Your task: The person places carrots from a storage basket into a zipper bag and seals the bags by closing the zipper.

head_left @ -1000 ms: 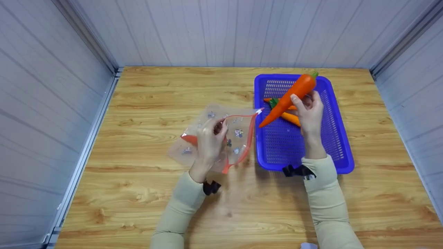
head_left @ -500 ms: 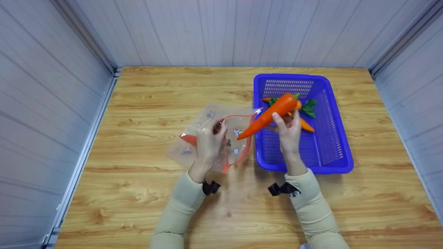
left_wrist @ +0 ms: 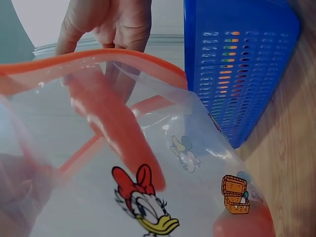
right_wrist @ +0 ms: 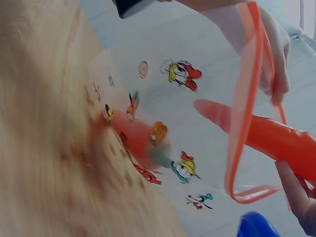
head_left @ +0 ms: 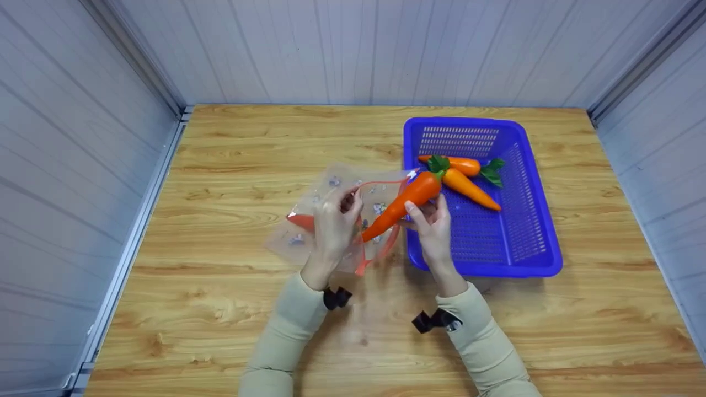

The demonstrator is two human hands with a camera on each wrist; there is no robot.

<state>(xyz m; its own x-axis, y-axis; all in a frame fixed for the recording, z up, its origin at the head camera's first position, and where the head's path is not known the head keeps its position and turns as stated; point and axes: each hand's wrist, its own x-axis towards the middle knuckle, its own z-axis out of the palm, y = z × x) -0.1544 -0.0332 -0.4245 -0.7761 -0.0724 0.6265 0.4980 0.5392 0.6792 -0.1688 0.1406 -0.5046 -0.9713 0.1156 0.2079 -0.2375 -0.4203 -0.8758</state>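
While the left hand [head_left: 333,223] pinches the red-orange rim [right_wrist: 245,98] of a clear plastic zip bag [head_left: 379,208] printed with cartoon figures, apparently to hold its mouth apart, the right hand [head_left: 433,229] grips a thick, tapered, glossy orange carrot [head_left: 405,201] between thumb and curled fingers. That grip, nearer the broad green-topped end, seems meant to leave the narrow tip free; the tip is inside the bag's mouth. A red-orange carrot [head_left: 300,221] lies within the bag. Just beside, on the wood-grain counter [head_left: 220,320], a blue perforated plastic basket [head_left: 477,240] carries two leafy orange carrots [head_left: 469,188], probably for easy reach.
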